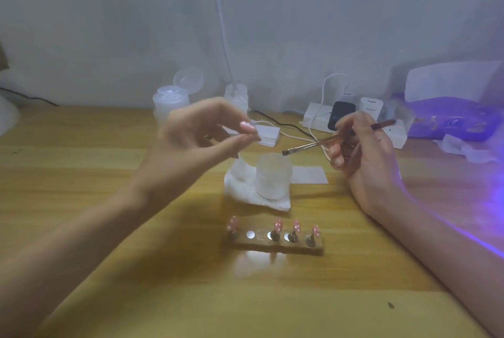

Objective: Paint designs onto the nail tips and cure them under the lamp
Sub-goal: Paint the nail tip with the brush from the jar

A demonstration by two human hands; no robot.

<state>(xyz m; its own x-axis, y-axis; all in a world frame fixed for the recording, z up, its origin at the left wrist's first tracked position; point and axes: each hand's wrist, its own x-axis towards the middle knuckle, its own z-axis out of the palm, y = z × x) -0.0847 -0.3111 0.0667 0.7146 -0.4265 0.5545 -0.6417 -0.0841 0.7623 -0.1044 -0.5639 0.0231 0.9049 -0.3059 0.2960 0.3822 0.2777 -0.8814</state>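
My left hand point(196, 136) is raised above the table and pinches a small pink nail tip point(247, 126) between thumb and fingertips; motion blur hides its stand. My right hand point(360, 152) grips a thin brush point(327, 141), whose bristle end points left toward the nail tip and hangs just above a frosted cup point(274, 178). Near the front, a wooden holder bar point(275, 246) carries several pink nail tips point(278, 225) on little stands, and one silver spot point(250, 234) on it is bare. The curing lamp point(450, 119) glows purple at the far right.
The cup stands on a crumpled white tissue point(242, 187) beside a white card point(309, 175). At the back are a pump bottle point(170, 103), a stack of white pads point(268, 134), a power strip point(316, 119) with chargers and cables, and a lamp base point(236, 96).
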